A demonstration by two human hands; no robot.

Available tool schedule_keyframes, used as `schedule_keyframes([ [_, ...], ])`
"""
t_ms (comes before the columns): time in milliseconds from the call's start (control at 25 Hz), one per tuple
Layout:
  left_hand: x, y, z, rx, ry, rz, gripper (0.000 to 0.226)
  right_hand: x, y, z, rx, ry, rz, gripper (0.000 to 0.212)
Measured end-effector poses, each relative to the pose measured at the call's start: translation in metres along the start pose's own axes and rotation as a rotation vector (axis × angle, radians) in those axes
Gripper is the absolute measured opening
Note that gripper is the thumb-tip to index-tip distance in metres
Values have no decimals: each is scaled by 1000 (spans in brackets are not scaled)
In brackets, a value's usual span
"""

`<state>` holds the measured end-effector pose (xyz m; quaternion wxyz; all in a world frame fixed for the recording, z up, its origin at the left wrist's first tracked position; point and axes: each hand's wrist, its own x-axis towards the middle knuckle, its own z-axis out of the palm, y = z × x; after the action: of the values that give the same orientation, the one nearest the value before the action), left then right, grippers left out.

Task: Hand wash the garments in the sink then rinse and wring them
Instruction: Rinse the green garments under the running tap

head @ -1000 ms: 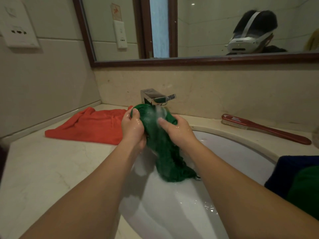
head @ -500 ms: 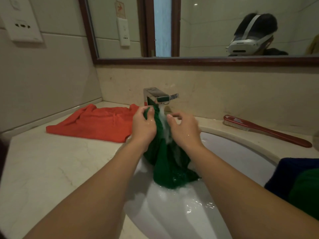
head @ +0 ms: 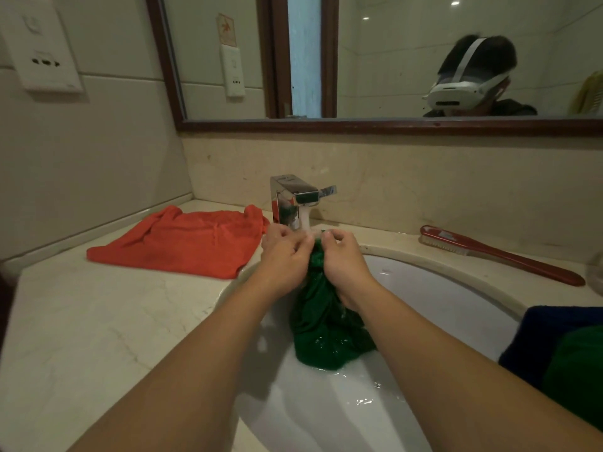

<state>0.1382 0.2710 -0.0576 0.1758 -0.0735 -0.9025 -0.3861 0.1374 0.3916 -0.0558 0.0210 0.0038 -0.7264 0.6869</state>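
While pinching the bunched top of the green garment (head: 323,327) in curled fingers of left hand (head: 284,257) and right hand (head: 344,261), held just under the faucet (head: 293,197), likely to let water run through. Hanging into the sink (head: 440,288), tail touching the bowl. Open basin rightward; orange garment (head: 182,243) beside the left rim, brush (head: 499,256) well apart.

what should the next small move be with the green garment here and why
The left hand and right hand pinch only the top of the green garment under the stream from the faucet. Its bunched lower part hangs in the sink, out of the flow. So probably slide both hands lower to bring that part under the water.
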Motion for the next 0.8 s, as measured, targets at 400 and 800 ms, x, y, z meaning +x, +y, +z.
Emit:
schedule_keyframes([
  [400,-2,-1,3,-229,-21,-25,39,2,-18,-8,407,-57,53,25],
  [800,4,-4,-10,-129,333,-60,26,-4,10,-4,-244,-268,-159,38],
])
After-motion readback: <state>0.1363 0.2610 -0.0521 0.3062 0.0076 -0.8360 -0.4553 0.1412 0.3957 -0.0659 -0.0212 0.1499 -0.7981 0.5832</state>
